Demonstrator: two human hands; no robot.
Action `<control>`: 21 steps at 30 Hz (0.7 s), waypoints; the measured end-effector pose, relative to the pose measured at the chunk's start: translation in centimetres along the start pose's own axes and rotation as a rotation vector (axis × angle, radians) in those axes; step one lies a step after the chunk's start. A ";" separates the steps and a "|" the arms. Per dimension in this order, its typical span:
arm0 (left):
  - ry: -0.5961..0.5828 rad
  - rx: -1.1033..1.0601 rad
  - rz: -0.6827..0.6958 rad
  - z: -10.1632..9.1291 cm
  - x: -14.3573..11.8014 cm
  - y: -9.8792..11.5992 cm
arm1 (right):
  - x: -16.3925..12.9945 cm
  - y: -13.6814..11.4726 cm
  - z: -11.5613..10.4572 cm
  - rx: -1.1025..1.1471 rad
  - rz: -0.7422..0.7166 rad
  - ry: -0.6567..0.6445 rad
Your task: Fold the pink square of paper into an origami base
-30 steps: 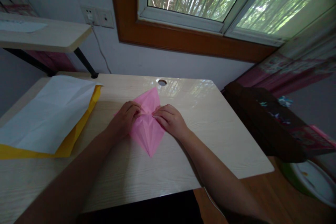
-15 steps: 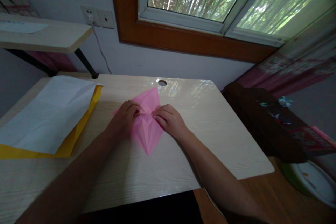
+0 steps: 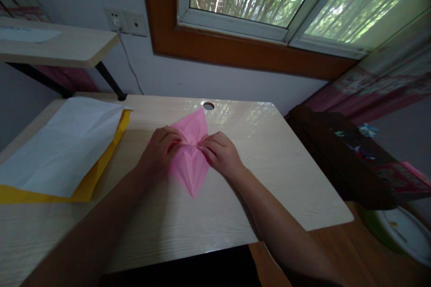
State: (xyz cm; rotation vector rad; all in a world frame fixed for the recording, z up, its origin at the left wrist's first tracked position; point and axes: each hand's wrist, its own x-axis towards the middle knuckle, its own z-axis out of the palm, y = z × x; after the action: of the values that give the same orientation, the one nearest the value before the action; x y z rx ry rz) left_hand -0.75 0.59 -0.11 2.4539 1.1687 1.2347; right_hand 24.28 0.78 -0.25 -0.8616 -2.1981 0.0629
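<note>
A pink sheet of creased paper (image 3: 190,168) lies over the middle of the desk, one point toward me and another toward the window. My left hand (image 3: 161,147) pinches it at the left of its centre, fingers closed and bent over the paper. From the right, my right hand (image 3: 220,151) grips the paper near the same centre line between thumb and fingers. A short ridge of folded paper runs between the two sets of fingertips. Parts of the paper at the left are hidden under my left hand.
White paper (image 3: 63,143) lies on a yellow sheet (image 3: 101,166) at the desk's left. A raised shelf (image 3: 67,49) stands behind them on black legs. The desk (image 3: 276,166) has a round cable hole (image 3: 208,106). A dark cabinet (image 3: 333,161) is at the right.
Both hands and the pink paper have shifted slightly to the right and away from me. Both hands keep their pinch on the paper.
</note>
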 end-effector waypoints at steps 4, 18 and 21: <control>0.039 0.076 -0.078 -0.5 0.0 -0.3 | 0.1 0.1 -0.5 -0.101 -0.089 -0.074; 0.021 -0.282 -0.798 -0.8 -0.4 -2.7 | 0.6 -1.0 -1.0 -0.038 -0.190 -0.013; -0.026 -0.383 -0.884 -1.4 0.1 -2.0 | 0.4 -0.9 -1.2 -0.023 -0.184 0.024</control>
State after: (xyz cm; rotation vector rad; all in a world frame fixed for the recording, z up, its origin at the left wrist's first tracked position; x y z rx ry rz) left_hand -2.96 1.76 -0.06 1.3939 1.5615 0.9956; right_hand 24.39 0.06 1.18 -0.6652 -2.2493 -0.0619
